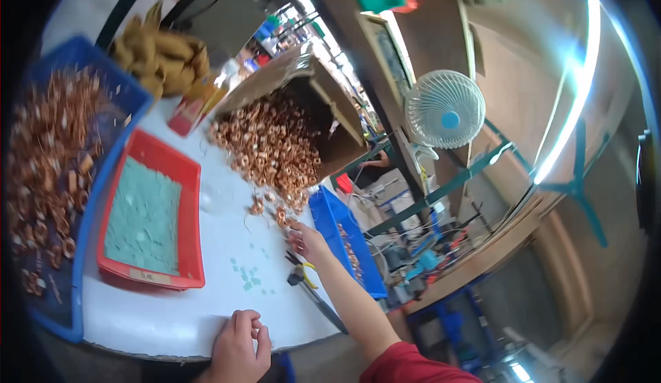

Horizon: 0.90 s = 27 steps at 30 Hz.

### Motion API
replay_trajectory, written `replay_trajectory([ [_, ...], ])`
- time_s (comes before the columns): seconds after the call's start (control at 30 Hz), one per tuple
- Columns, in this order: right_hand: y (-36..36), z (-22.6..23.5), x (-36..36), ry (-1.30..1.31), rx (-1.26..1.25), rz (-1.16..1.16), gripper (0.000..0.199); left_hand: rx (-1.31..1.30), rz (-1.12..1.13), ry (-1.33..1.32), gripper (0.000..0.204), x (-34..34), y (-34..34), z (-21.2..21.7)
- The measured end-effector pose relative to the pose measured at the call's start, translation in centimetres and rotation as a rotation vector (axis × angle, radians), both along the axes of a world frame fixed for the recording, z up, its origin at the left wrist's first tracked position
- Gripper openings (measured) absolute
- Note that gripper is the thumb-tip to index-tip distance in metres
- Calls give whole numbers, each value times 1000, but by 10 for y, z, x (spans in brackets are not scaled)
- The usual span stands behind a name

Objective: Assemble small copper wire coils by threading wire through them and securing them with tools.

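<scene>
at the near edge of the desk (pixel 206 321): left hand (pixel 241 348) lay loosely curled; any grip could not be told
beside the copper coils (pixel 268 142): right hand (pixel 310 244), fingers bent; gripping or not, could not be told
copper coils: lay heaped in and before the cardboard box (pixel 342 118)

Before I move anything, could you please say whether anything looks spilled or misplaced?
Possibly: pale green pieces lie scattered on the white table, outside the red tray holding similar ones; copper coils spill from the cardboard box.
</scene>
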State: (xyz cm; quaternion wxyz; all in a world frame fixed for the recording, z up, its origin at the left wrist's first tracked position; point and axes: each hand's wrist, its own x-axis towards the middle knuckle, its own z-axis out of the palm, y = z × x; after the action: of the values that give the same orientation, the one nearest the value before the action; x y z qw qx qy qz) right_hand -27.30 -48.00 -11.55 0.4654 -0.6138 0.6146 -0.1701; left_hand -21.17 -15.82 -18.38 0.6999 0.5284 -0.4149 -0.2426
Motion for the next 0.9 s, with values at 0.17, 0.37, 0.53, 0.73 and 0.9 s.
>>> replay_trajectory([
  [0.17,-5,2,-11,-97,-49,-76,25,-75,125,-93,25,1,-7,-9],
  [0.37,-1,26,-38,-140,-108,-75,23,-81,91,-105,26,4,-10,-6],
  [0.53,34,37,-50,-348,-285,-71,24,-35,110,-150,25,1,-3,-1],
  [0.73,139,35,-39,-615,-302,117,23,133,-127,105,23,6,9,-6],
  [0.9,224,35,-46,-734,-96,355,29,-102,-107,360,41,1,-1,20],
])
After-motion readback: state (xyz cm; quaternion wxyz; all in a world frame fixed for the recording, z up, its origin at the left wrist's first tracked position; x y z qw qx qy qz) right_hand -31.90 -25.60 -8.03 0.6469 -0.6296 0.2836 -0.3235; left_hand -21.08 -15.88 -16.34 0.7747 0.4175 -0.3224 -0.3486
